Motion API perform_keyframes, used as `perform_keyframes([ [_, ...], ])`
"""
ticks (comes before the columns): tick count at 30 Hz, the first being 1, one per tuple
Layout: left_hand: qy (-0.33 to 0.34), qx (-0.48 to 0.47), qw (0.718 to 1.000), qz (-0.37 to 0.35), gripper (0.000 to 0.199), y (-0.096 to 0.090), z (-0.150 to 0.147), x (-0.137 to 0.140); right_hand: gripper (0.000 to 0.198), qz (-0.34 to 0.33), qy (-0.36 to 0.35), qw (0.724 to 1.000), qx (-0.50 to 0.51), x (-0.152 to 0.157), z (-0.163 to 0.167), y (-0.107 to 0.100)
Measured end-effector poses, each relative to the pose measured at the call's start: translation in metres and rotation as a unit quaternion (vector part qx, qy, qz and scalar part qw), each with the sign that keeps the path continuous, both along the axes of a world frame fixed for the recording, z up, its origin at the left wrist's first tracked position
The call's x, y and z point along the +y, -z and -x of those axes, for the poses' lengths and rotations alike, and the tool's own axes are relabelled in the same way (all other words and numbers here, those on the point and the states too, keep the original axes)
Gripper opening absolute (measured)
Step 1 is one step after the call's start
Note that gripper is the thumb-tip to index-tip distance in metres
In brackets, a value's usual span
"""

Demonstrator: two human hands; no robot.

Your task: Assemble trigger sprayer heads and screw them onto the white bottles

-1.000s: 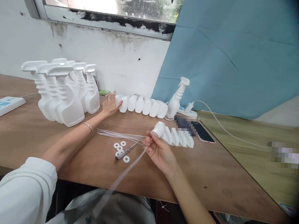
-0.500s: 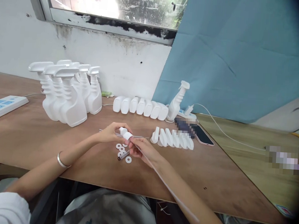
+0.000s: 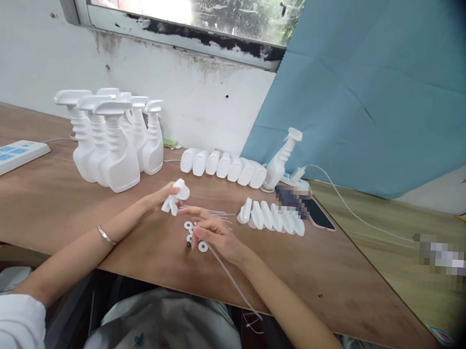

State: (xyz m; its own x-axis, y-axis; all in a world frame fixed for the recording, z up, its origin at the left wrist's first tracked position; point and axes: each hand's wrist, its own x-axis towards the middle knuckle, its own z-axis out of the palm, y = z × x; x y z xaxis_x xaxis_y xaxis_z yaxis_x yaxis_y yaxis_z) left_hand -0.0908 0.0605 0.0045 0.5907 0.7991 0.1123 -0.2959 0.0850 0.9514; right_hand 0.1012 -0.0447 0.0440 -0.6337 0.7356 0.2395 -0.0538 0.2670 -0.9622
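Between the fingers of my left hand (image 3: 161, 197) is a white spray trigger head (image 3: 181, 190), raised above the table and tilted. My right hand (image 3: 217, 236) is just to its right, index finger stretched toward the trigger head and the other fingers bent. A thin clear dip tube (image 3: 236, 282) runs from under this hand toward the table's front edge; its gripped end is hidden by the fingers. White ring washers (image 3: 203, 246) lie below the right hand, partly covered. More thin tubes (image 3: 222, 214) lie on the table behind it.
White spray bottles with heads (image 3: 119, 157) stand grouped at left. Several bottles (image 3: 223, 166) lie in a row by the wall, beside one upright bottle (image 3: 277, 161). A row of trigger heads (image 3: 268, 216), a phone (image 3: 321, 215) and a power strip (image 3: 15, 156) are also on the table.
My hands have moved apart. The left has carried the trigger head up and left, turning it; the right has come away from it with the tube.
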Motion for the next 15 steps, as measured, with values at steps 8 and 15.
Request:
perform_keyframes([
  [8, 0.002, -0.149, 0.986, 0.075, 0.054, -0.017, 0.006, -0.011, 0.026, 0.171, 0.298, 0.923, 0.175, 0.040, -0.010, -0.004],
  [15, 0.073, -0.124, 0.989, 0.038, 0.057, -0.011, 0.008, -0.011, 0.019, 0.172, 0.414, 0.870, 0.206, 0.066, -0.017, 0.023],
])
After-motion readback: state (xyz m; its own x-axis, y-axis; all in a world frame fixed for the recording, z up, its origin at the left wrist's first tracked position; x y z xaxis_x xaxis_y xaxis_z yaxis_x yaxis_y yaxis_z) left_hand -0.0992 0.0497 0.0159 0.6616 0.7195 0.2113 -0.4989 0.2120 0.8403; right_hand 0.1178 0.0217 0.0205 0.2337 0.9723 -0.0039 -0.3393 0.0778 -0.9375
